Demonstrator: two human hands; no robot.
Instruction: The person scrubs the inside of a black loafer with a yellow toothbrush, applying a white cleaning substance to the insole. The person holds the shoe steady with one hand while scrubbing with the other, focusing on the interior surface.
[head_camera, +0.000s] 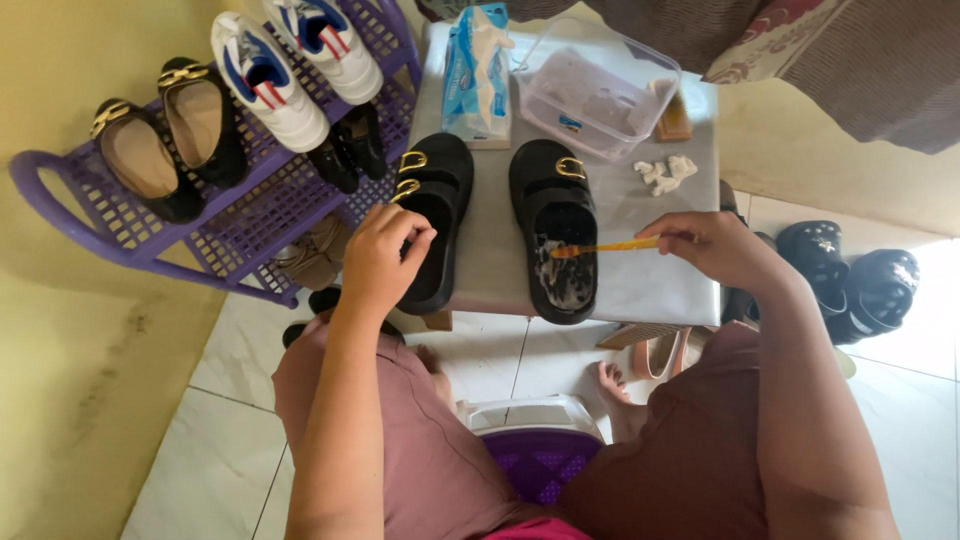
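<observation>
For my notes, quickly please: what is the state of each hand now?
Left hand: closed, gripping the left black sandal.
Right hand: closed, holding an orange toothbrush over the right black sandal.

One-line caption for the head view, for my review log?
Right hand scrubs the foamy insole of a black sandal with an orange toothbrush while the left hand grips its mate.

1. This is a home, likely a corner by an entrance or living area.
2. A purple plastic shoe rack (230, 215) against a yellow wall (60, 60) holds household footwear: white sneakers (290, 70) and black flats (165, 135).
3. The floor is pale glossy tile (210, 460).
4. A small table (650, 280) carries a tissue pack (475, 75) and a clear plastic tub (600, 90).
5. Patterned fabric (850, 70), like a sofa cover or bedding, hangs at the top right.
</observation>
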